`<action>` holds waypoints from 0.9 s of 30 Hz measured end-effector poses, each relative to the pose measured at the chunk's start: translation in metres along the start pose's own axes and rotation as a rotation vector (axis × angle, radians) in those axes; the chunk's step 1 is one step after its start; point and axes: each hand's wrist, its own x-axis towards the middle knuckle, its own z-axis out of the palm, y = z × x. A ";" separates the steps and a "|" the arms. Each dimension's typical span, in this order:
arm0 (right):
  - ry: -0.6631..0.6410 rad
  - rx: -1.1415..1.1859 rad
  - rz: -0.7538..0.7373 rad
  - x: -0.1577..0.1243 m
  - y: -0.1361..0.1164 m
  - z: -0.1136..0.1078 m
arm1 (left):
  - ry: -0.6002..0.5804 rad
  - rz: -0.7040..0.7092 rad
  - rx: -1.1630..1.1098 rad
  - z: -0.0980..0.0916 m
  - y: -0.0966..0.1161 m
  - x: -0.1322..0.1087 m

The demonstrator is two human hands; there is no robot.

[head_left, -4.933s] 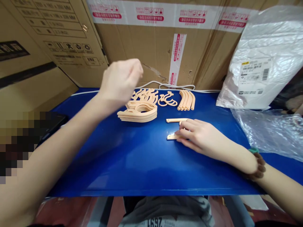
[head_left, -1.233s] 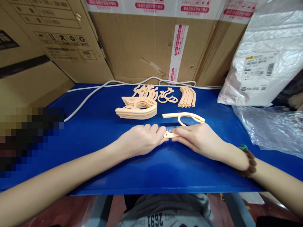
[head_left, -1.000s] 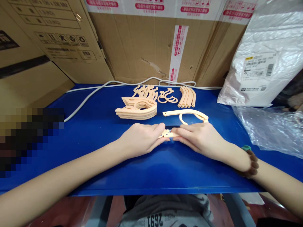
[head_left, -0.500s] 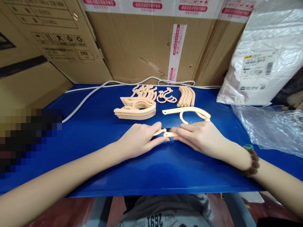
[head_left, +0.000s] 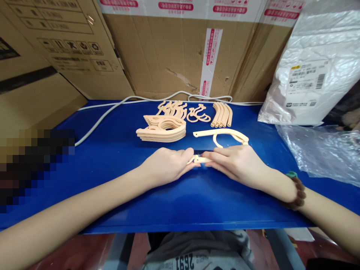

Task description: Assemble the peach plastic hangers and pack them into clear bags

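My left hand (head_left: 165,164) and my right hand (head_left: 234,161) meet at the middle of the blue table (head_left: 180,202). Between their fingertips I pinch small peach plastic hanger pieces (head_left: 198,159); each hand is closed on one end. A curved peach hanger arm with a hook (head_left: 222,135) runs from under my right hand toward the back. Behind lie a stack of peach hanger bodies (head_left: 163,129), loose hooks (head_left: 197,114) and a row of curved arms (head_left: 222,114).
Cardboard boxes (head_left: 180,48) wall the back and left. A white cable (head_left: 112,108) runs along the table's rear. A white plastic parcel bag (head_left: 309,67) and clear plastic film (head_left: 320,153) sit at right. A pixelated dark patch is at left.
My left hand came down from above the stack to meet my right hand. Over the last second the two pieces between my fingers have been pressed closer together.
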 end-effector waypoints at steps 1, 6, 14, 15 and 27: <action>0.003 0.014 0.003 0.000 0.000 0.000 | 0.040 0.026 0.032 0.001 -0.001 0.000; -0.020 0.100 0.028 0.000 0.000 0.001 | 0.143 0.113 0.180 0.001 -0.003 0.000; -0.066 0.265 0.067 0.001 0.003 0.001 | 0.246 0.174 0.341 -0.005 0.000 0.001; -0.067 0.271 0.061 0.001 0.003 0.002 | 0.263 0.180 0.351 -0.006 0.001 0.001; -0.025 -0.011 0.006 0.000 -0.001 0.005 | 0.306 0.183 0.270 -0.007 -0.001 0.001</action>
